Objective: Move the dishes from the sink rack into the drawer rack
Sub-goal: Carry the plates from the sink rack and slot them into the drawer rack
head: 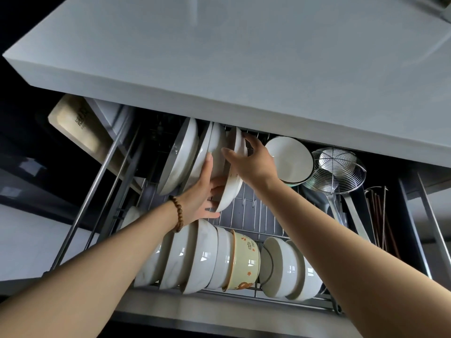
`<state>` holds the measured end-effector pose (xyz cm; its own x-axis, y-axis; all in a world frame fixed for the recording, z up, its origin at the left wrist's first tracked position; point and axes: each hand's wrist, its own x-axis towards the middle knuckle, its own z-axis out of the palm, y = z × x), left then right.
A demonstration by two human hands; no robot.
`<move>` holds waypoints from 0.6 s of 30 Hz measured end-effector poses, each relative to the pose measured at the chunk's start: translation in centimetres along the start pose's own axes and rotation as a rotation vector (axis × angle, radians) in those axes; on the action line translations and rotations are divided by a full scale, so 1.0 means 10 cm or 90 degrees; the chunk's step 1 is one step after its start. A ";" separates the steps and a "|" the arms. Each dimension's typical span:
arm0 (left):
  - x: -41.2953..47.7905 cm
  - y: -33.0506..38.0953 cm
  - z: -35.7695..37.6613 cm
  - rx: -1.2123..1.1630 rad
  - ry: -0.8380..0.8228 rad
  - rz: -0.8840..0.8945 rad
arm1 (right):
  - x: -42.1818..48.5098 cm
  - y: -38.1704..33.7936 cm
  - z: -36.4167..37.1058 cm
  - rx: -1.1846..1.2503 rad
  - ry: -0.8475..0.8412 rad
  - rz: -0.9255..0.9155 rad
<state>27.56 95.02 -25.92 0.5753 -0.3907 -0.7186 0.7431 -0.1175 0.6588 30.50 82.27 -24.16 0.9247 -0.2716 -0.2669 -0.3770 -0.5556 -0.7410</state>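
Item in hand: white plate [233, 172], on edge in the back row of the drawer rack [256, 211], just beside other upright plates [180, 157]. Right hand [253, 162] grip is clamped on its upper rim; left hand [202, 191] fingers curl round its lower edge. Recommended: seat the rim between the wires, parallel to its neighbours, before letting go. The front row holds bowls [202, 257] on their sides. To the right lie a dark-rimmed bowl [289, 159] and a skimmer [338, 167]. The table [219, 57] overhangs.
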 end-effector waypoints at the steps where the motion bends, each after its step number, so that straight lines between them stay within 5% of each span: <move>1: -0.01 0.01 -0.02 0.018 0.001 0.001 | 0.03 -0.01 0.01 -0.005 -0.002 0.000; 5: -0.03 0.01 -0.11 0.061 0.025 0.026 | 0.10 -0.03 0.06 0.015 -0.004 0.000; 11: 0.02 -0.03 -0.17 0.213 0.053 0.213 | 0.11 0.04 0.10 0.047 -0.031 -0.027; 18: 0.04 -0.01 -0.18 0.214 0.178 0.337 | 0.05 0.20 0.10 0.305 -0.152 0.020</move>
<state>28.32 96.51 -26.65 0.9319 -0.2284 -0.2819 0.2175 -0.2701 0.9379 30.23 81.84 -26.37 0.9207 -0.0649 -0.3848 -0.3900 -0.1143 -0.9137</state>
